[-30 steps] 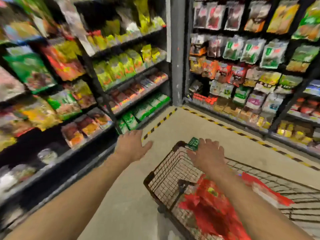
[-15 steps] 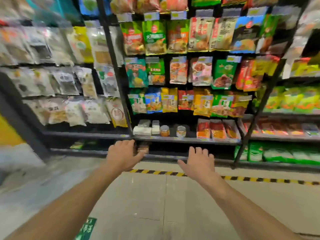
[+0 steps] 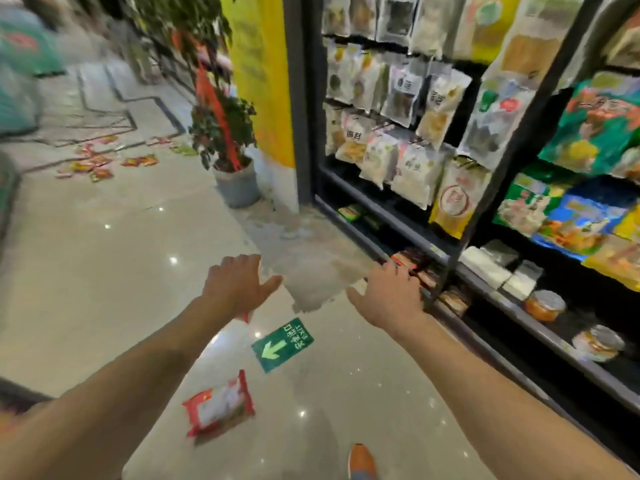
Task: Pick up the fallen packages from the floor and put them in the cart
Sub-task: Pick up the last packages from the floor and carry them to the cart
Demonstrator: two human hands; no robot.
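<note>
Both hands (image 3: 239,287) (image 3: 391,299) spread wide, empty, above a red-edged package (image 3: 219,407); green floor sign (image 3: 282,344) reads "EXIT".

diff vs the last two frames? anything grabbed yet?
The view has swung left: the cart seen a second ago is out of frame, and a red-and-white package on the floor, with more scattered packages farther off, has come into view. Nothing grabbed. Left hand and right hand stay open, empty, stretched forward.

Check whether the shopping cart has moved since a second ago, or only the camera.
Cannot tell. The cart is out of view now: the camera has swung left along the shelf to a red-and-white package on the floor; both hands are empty.
</note>
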